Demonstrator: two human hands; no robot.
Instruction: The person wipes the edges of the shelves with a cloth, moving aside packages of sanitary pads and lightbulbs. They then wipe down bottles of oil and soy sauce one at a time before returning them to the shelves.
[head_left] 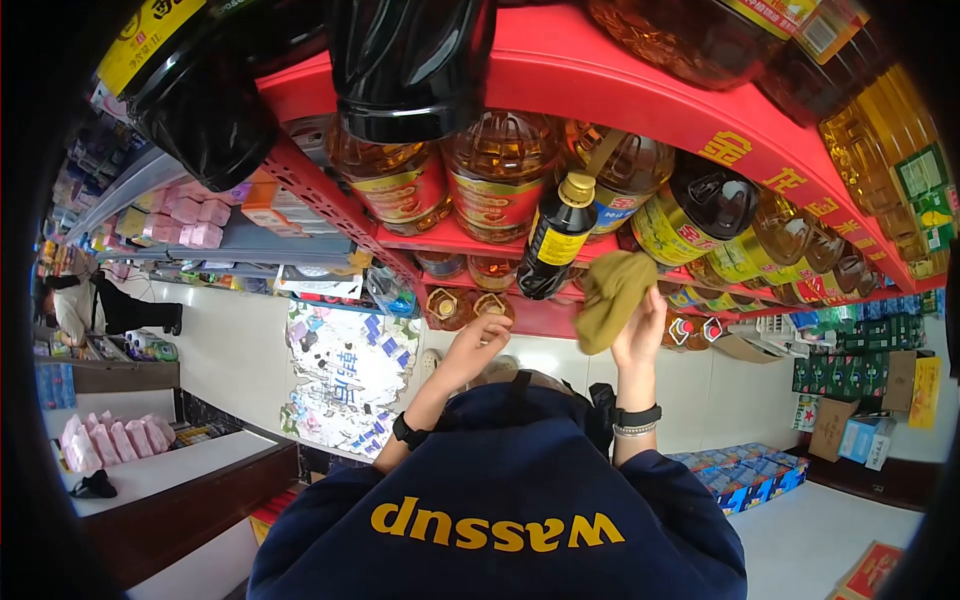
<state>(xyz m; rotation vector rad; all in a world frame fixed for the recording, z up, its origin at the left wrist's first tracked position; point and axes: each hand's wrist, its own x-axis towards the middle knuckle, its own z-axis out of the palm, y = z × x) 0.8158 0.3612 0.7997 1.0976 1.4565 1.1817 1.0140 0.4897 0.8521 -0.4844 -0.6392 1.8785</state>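
My right hand grips an olive-green cloth, which hangs bunched from the fingers in front of the red shelf. Close to the cloth, on its left, a dark bottle with a gold cap and yellow label leans slightly at the shelf front. My left hand has loosely bent fingers, apart and with nothing in them. It is nearest to the oil bottles low on the shelf, its fingertips overlapping one of them in this view. Behind the dark bottle stand large oil jugs with red labels.
Big dark bottles jut out overhead on the upper shelf. A floor sticker lies on the left, and blue packs are stacked at the right. Farther left are a person and a counter with pink packs. Cartons stand far right.
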